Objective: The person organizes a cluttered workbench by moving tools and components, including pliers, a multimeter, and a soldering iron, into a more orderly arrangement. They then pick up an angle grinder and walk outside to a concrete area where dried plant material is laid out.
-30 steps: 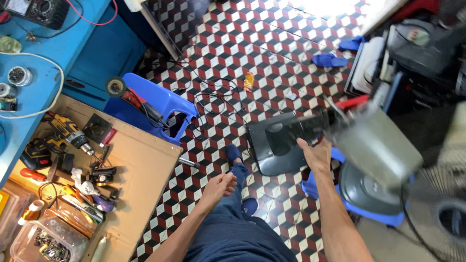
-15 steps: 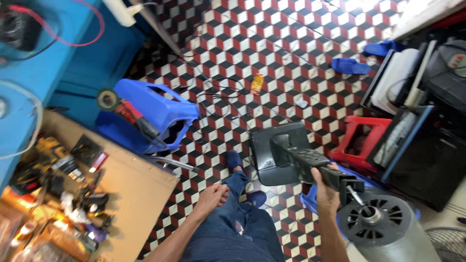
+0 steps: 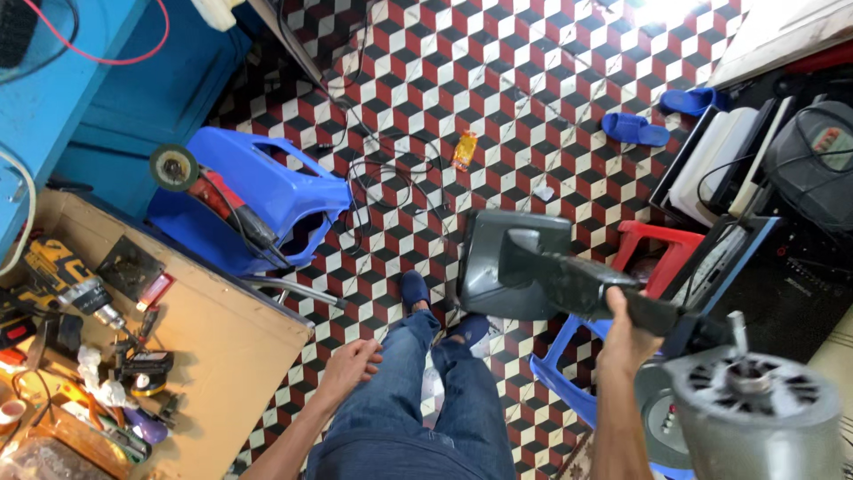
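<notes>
Grey plastic fills the right hand [image 3: 625, 331], whose fingers wrap the dark stem of a stand fan body [image 3: 622, 311] held off the floor; its flat grey base [image 3: 506, 267] points away toward the tiles and its bare motor [image 3: 751, 413] sits nearest the camera at the lower right. The left hand [image 3: 351, 366] hangs free beside the person's jeans, fingers loosely curled and holding nothing. Beneath the fan a blue plastic stool [image 3: 555, 382] stands just beside a red stool [image 3: 653, 249]. Farther left, a tipped blue chair [image 3: 267, 191] lies on the patterned tile floor [image 3: 498, 80] with an angle grinder [image 3: 200, 182] resting on it. At the left edge, a wooden workbench [image 3: 231, 356] carries a yellow drill [image 3: 58, 276] and small tools.
</notes>
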